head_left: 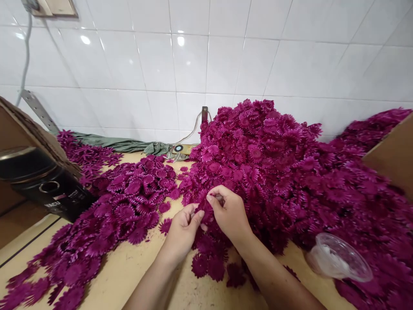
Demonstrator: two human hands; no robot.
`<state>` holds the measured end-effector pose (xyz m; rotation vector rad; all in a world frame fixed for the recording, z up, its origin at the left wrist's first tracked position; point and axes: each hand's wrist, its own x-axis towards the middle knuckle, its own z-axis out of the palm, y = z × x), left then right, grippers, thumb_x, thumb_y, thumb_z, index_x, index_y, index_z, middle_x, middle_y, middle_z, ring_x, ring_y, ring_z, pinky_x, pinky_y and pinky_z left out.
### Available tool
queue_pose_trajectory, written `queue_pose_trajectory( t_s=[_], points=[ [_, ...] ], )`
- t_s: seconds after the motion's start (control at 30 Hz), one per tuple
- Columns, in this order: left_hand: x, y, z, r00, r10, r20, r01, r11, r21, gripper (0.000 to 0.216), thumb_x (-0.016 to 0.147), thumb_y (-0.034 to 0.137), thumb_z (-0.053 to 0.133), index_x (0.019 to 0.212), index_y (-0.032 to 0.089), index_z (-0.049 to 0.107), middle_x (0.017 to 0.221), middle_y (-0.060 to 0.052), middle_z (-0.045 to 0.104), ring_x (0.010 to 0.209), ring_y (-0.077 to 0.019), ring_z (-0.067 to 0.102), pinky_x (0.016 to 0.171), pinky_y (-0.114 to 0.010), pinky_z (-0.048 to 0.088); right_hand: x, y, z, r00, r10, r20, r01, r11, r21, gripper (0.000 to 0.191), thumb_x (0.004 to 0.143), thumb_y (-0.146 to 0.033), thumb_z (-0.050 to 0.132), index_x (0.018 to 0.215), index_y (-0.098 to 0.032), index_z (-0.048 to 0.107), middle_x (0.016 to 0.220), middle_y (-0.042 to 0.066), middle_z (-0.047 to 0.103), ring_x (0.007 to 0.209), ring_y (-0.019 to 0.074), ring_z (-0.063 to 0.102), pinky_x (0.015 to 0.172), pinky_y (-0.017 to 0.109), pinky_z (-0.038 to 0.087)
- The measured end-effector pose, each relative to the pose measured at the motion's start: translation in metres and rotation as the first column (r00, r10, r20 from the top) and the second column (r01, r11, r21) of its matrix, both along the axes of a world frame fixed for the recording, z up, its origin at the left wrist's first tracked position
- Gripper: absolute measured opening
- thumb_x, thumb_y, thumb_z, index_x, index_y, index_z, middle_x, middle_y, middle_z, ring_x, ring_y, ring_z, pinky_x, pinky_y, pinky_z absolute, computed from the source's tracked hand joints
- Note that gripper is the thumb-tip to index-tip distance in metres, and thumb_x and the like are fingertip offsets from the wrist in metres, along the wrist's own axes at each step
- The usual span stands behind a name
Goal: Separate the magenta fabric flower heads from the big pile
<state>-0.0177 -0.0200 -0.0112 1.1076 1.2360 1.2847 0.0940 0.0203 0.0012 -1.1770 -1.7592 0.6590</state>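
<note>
My left hand (pixel 184 230) pinches a magenta artificial flower piece (pixel 205 211) between thumb and fingers, low in front of the big heap. Close beside it, my right hand (pixel 229 212) is closed with thumb and forefinger together at the upper edge of that same piece. The fingertips partly cover the piece, and its colour blends into the flowers behind. A large heap of magenta flower pieces (pixel 254 150) rises just beyond both hands. Several loose flower pieces (pixel 208 260) lie on the table below my fingers.
Left of my hands spreads a second pile of flower pieces (pixel 129 193). A black bottle (pixel 51 189) leans by a cardboard box (pixel 19 125). A clear plastic tub (pixel 338 260) tilts at right. Green cloth (pixel 122 143) lies along the tiled wall (pixel 193 60); the table (pixel 135 267) is tan.
</note>
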Motion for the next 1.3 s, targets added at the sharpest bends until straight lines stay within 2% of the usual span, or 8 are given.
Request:
queue_pose_trajectory(
  t_s=[0.2, 0.27, 0.5, 0.73, 0.97, 1.13, 1.23, 1.3],
  points=[
    [-0.008, -0.004, -0.004, 1.0, 0.024, 0.009, -0.023, 0.999, -0.034, 0.024, 0.064, 0.039, 0.061, 0.058, 0.016, 0.054, 0.052, 0.001, 0.059, 0.042, -0.0089, 0.048, 0.048, -0.022, 0.038, 0.027, 0.039, 0.018, 0.943, -0.306, -0.132, 0.311, 0.95, 0.025, 0.012, 0.076, -0.02, 0.041, 0.078, -0.017, 0.053, 0.067, 0.005, 0.058, 0.06, 0.0157, 0.054, 0.062, 0.028, 0.045],
    [-0.013, -0.005, -0.007, 0.998, 0.045, 0.048, -0.042, 0.997, -0.067, 0.026, 0.061, 0.04, 0.063, 0.056, 0.016, 0.053, 0.05, 0.001, 0.059, 0.04, -0.0082, 0.046, 0.046, -0.022, 0.037, 0.035, 0.047, 0.018, 0.947, -0.312, -0.077, 0.318, 0.944, 0.088, 0.016, 0.075, -0.018, 0.042, 0.084, -0.017, 0.055, 0.078, 0.008, 0.06, 0.07, 0.0181, 0.056, 0.07, 0.032, 0.046],
    [-0.017, 0.004, -0.009, 0.992, 0.113, 0.057, -0.106, 0.989, -0.104, 0.036, 0.058, 0.047, 0.064, 0.049, 0.017, 0.047, 0.036, 0.006, 0.05, 0.031, -0.0045, 0.038, 0.036, -0.018, 0.028, 0.012, 0.01, 0.006, 0.981, -0.086, 0.172, 0.024, 0.941, 0.337, 0.024, 0.076, -0.024, 0.05, 0.097, -0.017, 0.059, 0.104, 0.012, 0.057, 0.104, 0.0252, 0.047, 0.093, 0.044, 0.035],
    [-0.012, 0.005, -0.009, 0.99, 0.128, 0.059, -0.122, 0.988, -0.095, 0.043, 0.06, 0.058, 0.057, 0.051, 0.017, 0.048, 0.036, 0.006, 0.046, 0.034, -0.0059, 0.039, 0.037, -0.018, 0.029, -0.005, -0.015, -0.002, 0.961, 0.26, 0.095, -0.252, 0.964, -0.082, 0.008, 0.073, -0.018, 0.051, 0.077, -0.02, 0.058, 0.07, 0.001, 0.062, 0.063, 0.0131, 0.057, 0.062, 0.025, 0.045],
    [-0.007, -0.008, 0.002, 0.999, 0.021, -0.046, -0.019, 0.999, 0.046, 0.024, 0.064, 0.038, 0.063, 0.063, 0.017, 0.054, 0.055, 0.003, 0.055, 0.051, -0.0091, 0.048, 0.052, -0.021, 0.04, 0.004, 0.007, -0.003, 0.999, 0.003, 0.038, 0.0, 0.997, -0.075, 0.01, 0.074, -0.022, 0.045, 0.066, -0.02, 0.052, 0.053, -0.002, 0.056, 0.051, 0.0139, 0.054, 0.054, 0.025, 0.043],
    [-0.016, -0.016, -0.009, 0.997, 0.067, -0.024, -0.068, 0.997, -0.025, 0.029, 0.061, 0.044, 0.064, 0.06, 0.017, 0.052, 0.048, 0.004, 0.054, 0.045, -0.009, 0.046, 0.044, -0.021, 0.035, 0.027, 0.042, 0.008, 0.952, -0.274, -0.138, 0.283, 0.958, 0.049, 0.018, 0.073, -0.024, 0.042, 0.085, -0.016, 0.053, 0.074, 0.008, 0.061, 0.068, 0.0198, 0.06, 0.069, 0.036, 0.048],
    [-0.022, -0.011, -0.016, 0.988, 0.154, 0.032, -0.151, 0.986, -0.064, 0.035, 0.057, 0.049, 0.065, 0.057, 0.017, 0.05, 0.04, 0.007, 0.047, 0.038, -0.0065, 0.038, 0.04, -0.019, 0.029, 0.024, 0.035, 0.008, 0.976, -0.218, 0.008, 0.21, 0.949, 0.234, 0.03, 0.066, -0.019, 0.049, 0.095, -0.012, 0.056, 0.104, 0.017, 0.056, 0.101, 0.0271, 0.052, 0.087, 0.045, 0.04],
    [-0.021, -0.005, -0.018, 0.976, 0.202, 0.08, -0.199, 0.979, -0.053, 0.038, 0.055, 0.052, 0.066, 0.055, 0.017, 0.05, 0.038, 0.008, 0.043, 0.037, -0.0052, 0.034, 0.04, -0.019, 0.028, 0.014, 0.018, 0.005, 0.991, -0.101, 0.093, 0.076, 0.968, 0.241, 0.032, 0.068, -0.022, 0.052, 0.098, -0.013, 0.058, 0.112, 0.018, 0.052, 0.109, 0.0276, 0.047, 0.092, 0.045, 0.037]
  ],
)
